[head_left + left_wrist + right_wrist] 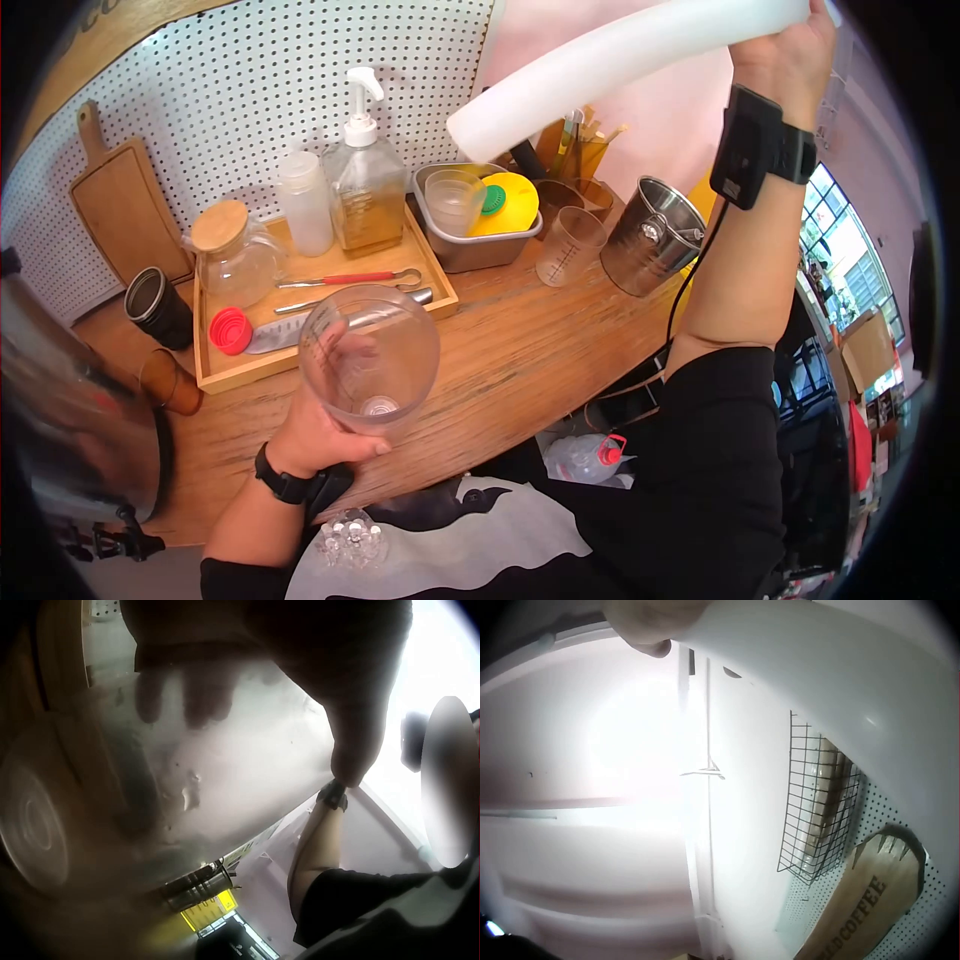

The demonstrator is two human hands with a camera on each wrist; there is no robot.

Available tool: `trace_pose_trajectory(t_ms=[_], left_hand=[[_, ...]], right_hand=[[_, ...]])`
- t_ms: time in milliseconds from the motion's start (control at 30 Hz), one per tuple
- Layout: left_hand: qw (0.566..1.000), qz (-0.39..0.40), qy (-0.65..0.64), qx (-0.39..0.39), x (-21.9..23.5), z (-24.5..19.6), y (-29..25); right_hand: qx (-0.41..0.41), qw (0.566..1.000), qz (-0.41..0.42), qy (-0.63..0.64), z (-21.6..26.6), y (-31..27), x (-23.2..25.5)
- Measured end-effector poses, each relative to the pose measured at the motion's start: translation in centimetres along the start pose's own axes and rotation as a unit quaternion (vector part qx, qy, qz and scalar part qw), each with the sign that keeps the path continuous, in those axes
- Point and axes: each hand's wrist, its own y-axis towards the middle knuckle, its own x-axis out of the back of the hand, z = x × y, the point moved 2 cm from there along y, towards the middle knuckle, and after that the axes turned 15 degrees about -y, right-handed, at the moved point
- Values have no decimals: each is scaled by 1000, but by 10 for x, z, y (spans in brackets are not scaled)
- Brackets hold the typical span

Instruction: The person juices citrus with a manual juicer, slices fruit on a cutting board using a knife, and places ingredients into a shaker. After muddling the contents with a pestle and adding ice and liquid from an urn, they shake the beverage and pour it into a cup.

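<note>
My left hand [325, 425] grips a large clear plastic cup [405, 345] over the front of the counter. Its fingers show through the cup's wall, with the thumb on the near side. In the left wrist view the cup [225, 765] fills much of the frame, its ringed base at the left. Raised at the upper right, my right hand [790, 55] holds one end of a long white tube [610, 65]. This tube slants down to the left, its free end above the grey bin. Up close in the right wrist view, the tube [840, 675] looks smooth.
A wooden tray [450, 300] carries a pump bottle [365, 190], a glass jug [235, 265], tongs and a red cap. Right of it stand a grey bin [470, 250], a measuring cup [570, 250] and a metal bucket [640, 250]. A steel vessel [90, 420] stands at left.
</note>
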Motion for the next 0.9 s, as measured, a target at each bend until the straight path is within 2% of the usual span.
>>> trace_pose_trajectory(t_ms=[33, 67, 133, 167, 200, 233, 300, 333, 367, 400, 433, 467, 567, 600, 633, 700, 767, 900], left_hand=[[1000, 11, 6, 5, -1, -1, 0], [1000, 21, 11, 10, -2, -1, 0], [1000, 22, 11, 17, -4, -3, -1], [999, 27, 11, 26, -5, -3, -1], [999, 29, 10, 27, -7, -4, 1], [998, 39, 3, 39, -10, -6, 3], [997, 52, -4, 50, -15, -9, 5], [998, 29, -30, 50, -18, -9, 3], [997, 7, -54, 49, -19, -9, 1], [997, 12, -52, 50, -18, -8, 0], [997, 23, -58, 51, -16, -6, 1], [996, 28, -66, 51, -15, -5, 0], [994, 23, -84, 66, -19, -9, -1], [992, 70, -60, 83, -13, -6, 4], [992, 74, -56, 85, -12, -5, 3], [985, 12, -125, 116, -18, -10, 1], [983, -6, -130, 131, -22, -16, 2], [983, 63, -58, 163, 3, -6, -1]], right_hand=[[-37, 998, 16, 53, 4, -4, -6], [-37, 998, 19, 56, 8, -8, -13], [-83, 986, 26, 143, 13, -26, -38], [-89, 988, 19, 125, 14, -38, -52], [-82, 990, 53, 105, 7, -37, -52], [-74, 981, 107, 143, 4, -55, -70], [-110, 983, 97, 115, 7, -100, -101], [-75, 996, 51, 10, 9, -127, -124], [-172, 956, 156, 179, 9, -138, -118], [-131, 946, 275, 110, -23, -155, -102], [-223, 937, 235, 127, -13, -184, -120], [-252, 922, 248, 157, -15, -199, -122], [-282, 909, 273, 143, -22, -229, -118], [-278, 911, 270, 144, -22, -234, -115], [-289, 898, 293, 154, -23, -239, -113], [-298, 887, 312, 164, -24, -246, -109], [-253, 894, 353, 112, -23, -251, -109], [-246, 890, 347, 163, -18, -252, -109]])
